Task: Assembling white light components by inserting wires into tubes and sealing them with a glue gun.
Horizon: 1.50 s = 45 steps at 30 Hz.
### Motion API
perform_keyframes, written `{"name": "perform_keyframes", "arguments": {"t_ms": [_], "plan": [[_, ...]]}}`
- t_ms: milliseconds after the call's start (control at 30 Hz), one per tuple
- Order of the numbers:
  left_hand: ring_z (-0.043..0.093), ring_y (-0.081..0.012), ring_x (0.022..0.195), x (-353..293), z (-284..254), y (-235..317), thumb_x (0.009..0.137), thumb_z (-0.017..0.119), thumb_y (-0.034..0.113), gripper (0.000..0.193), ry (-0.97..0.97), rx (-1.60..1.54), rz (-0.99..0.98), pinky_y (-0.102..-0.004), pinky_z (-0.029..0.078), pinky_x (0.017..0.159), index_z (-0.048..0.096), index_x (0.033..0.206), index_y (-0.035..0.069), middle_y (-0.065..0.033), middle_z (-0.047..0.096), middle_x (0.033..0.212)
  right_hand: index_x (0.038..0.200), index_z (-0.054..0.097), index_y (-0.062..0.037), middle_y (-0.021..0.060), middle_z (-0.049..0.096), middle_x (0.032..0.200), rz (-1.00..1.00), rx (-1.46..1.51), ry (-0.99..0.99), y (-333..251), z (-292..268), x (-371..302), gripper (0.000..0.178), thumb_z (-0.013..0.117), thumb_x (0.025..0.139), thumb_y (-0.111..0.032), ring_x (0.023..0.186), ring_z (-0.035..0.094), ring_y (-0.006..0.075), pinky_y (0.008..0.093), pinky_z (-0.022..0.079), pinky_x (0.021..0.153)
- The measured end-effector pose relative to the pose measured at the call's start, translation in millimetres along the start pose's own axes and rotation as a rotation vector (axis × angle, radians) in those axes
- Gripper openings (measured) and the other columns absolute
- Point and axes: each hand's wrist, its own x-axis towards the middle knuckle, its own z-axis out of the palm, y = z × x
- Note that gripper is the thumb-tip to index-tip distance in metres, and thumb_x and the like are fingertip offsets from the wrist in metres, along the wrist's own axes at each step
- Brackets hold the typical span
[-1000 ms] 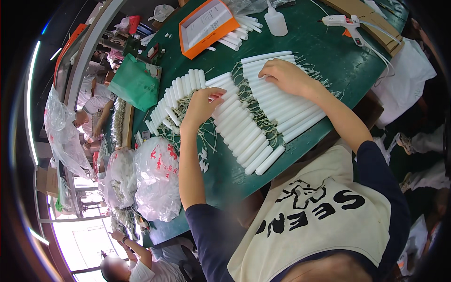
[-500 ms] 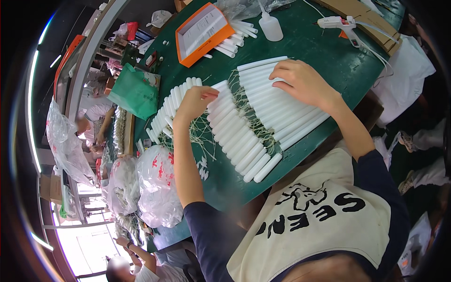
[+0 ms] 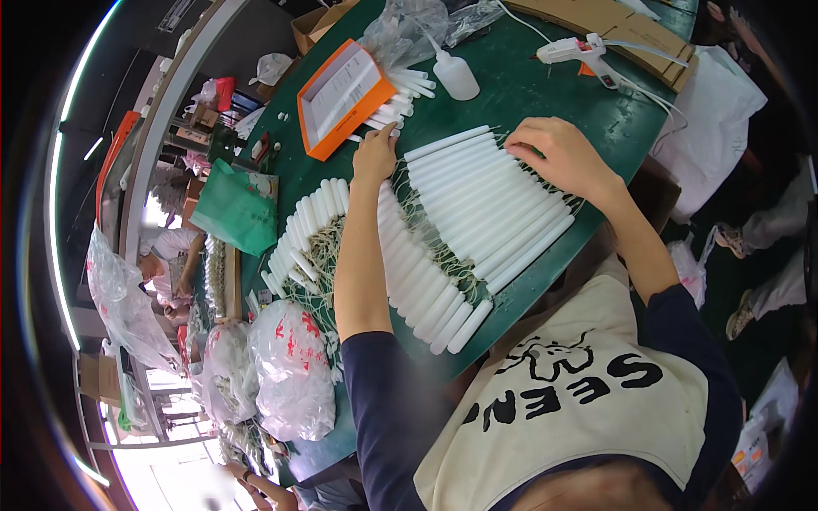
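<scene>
White candle-like tubes with thin pale wires lie in rows on the green table. My left hand (image 3: 375, 155) reaches past the middle row (image 3: 417, 277) to a pile of loose white tubes (image 3: 412, 85) beside the orange box. Its thumb and fingertips close on the end of one tube there. Over the far right end of the right-hand row (image 3: 486, 200), my right hand (image 3: 558, 153) bends its fingers together by the wire ends; anything between them is too small to make out. A third row of tubes (image 3: 308, 213) lies left of my left forearm, wires tangled beside it.
An open orange box (image 3: 341, 102) stands at the back, with a white squeeze bottle (image 3: 457, 77) and a glue gun (image 3: 579, 53) to its right. Left are a green bag (image 3: 237, 204) and stuffed clear plastic bags (image 3: 291, 366). Another person (image 3: 175, 255) sits at the far left.
My left hand has moved from the middle row out to the loose tubes by the orange box. My right hand has shifted toward the wire ends, its fingers now drawn together. The view has turned slightly.
</scene>
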Motion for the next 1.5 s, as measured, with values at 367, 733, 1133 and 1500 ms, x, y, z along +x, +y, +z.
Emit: {"name": "perform_keyframes", "arguments": {"t_ms": [367, 733, 1133, 1500], "plan": [[0.06, -0.0359, 0.095, -6, -3, 6, 0.087, 0.056, 0.031, 0.03, -0.087, 0.089, -0.153, -0.0453, 0.051, 0.077, 0.057, 0.114, 0.018, -0.0165, 0.062, 0.103, 0.086, 0.064, -0.0018, 0.0091, 0.064, 0.082, 0.056, 0.042, -0.009, -1, -4, -2, 0.013, 0.061, 0.083, -0.014, 0.076, 0.06, 0.0277, 0.0348, 0.048, 0.069], [0.064, -0.0337, 0.086, -21, -30, 17, 0.081, 0.062, 0.03, 0.021, -0.119, 0.116, -0.347, -0.0426, 0.052, 0.073, 0.065, 0.094, 0.014, -0.0147, 0.066, 0.09, 0.085, 0.065, -0.0021, 0.0098, 0.064, 0.081, 0.035, 0.033, -0.014, -7, -11, -4, 0.012, 0.06, 0.083, -0.014, 0.076, 0.061, 0.0277, 0.0346, 0.048, 0.069], [0.067, -0.0175, 0.074, -113, -162, 103, 0.075, 0.066, 0.013, 0.015, 0.221, -0.264, -0.367, -0.0269, 0.051, 0.07, 0.069, 0.086, 0.003, -0.0081, 0.069, 0.079, 0.101, 0.062, -0.0045, 0.0077, 0.062, 0.095, -0.277, 0.034, 0.245, -68, 32, 29, 0.026, 0.068, 0.076, -0.01, 0.092, 0.058, 0.0278, 0.036, 0.046, 0.082], [0.067, -0.0218, 0.08, -188, -155, -34, 0.077, 0.067, 0.037, 0.044, 0.163, -0.07, -0.798, -0.0311, 0.051, 0.073, 0.066, 0.101, 0.0, -0.0149, 0.069, 0.086, 0.097, 0.059, 0.0001, 0.0145, 0.059, 0.073, -0.342, 0.187, -0.029, -75, 40, 23, 0.02, 0.066, 0.079, -0.005, 0.054, 0.056, 0.0276, 0.0322, 0.043, 0.05]]}}
